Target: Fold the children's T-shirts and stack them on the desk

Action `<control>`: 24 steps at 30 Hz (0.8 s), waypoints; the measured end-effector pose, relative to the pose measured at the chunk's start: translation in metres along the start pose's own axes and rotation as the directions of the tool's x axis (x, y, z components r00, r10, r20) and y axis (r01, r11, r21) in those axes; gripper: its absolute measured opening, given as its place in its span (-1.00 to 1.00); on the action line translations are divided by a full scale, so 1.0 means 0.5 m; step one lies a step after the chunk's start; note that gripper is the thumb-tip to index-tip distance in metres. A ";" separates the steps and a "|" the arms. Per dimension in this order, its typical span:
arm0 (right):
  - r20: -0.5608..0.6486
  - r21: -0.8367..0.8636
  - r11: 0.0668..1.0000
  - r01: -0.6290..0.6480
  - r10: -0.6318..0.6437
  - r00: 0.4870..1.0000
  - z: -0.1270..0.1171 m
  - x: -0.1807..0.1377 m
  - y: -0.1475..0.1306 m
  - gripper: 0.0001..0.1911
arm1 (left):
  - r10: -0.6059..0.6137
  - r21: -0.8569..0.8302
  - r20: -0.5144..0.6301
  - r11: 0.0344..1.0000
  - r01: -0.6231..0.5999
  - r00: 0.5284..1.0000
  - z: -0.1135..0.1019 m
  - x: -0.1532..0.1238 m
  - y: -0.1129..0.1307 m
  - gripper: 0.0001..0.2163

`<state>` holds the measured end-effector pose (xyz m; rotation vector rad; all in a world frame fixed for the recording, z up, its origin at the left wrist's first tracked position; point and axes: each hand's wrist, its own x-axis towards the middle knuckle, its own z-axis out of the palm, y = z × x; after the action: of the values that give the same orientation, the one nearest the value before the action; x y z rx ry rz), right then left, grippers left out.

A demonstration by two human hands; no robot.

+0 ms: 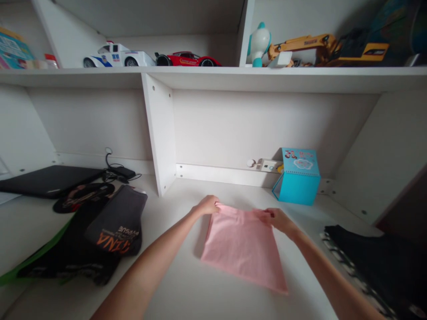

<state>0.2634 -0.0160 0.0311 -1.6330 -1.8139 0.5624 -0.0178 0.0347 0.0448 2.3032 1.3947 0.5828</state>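
Fingers of my left hand and right hand pinch the far corners of the pink cloth; I judge it soft, light, so corners suit

pink cloth lies folded flat on the white desk, its far corners pinched

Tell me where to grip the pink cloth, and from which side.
Probably its two far corners, from the near side, where the left hand and right hand pinch it. The pink cloth lies flat on the desk, so only edges offer a grip.
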 end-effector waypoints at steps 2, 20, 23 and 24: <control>-0.078 0.032 0.998 0.055 -0.052 0.996 -0.050 -0.013 -0.043 -0.73 | 0.074 -0.040 -0.062 0.996 -0.077 0.995 -0.053 -0.009 0.034 -0.84; 0.257 -0.207 0.937 0.281 -0.225 0.940 -0.069 -0.243 -0.066 -0.64 | 0.186 0.069 0.372 0.971 -0.227 0.910 -0.087 -0.216 0.082 -0.77; 0.208 -0.240 0.884 0.401 -0.356 0.911 -0.039 -0.176 -0.041 -0.63 | 0.256 0.056 0.357 0.954 -0.294 0.898 -0.065 -0.216 0.115 -0.78; 0.227 -0.244 0.870 0.428 -0.378 0.897 -0.026 -0.163 -0.027 -0.63 | 0.270 0.059 0.373 0.948 -0.313 0.888 -0.055 -0.216 0.122 -0.79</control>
<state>0.2659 -0.0993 0.0361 -1.3426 -2.3808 0.2611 -0.0329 -0.0855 0.0839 2.5737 0.9391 0.1424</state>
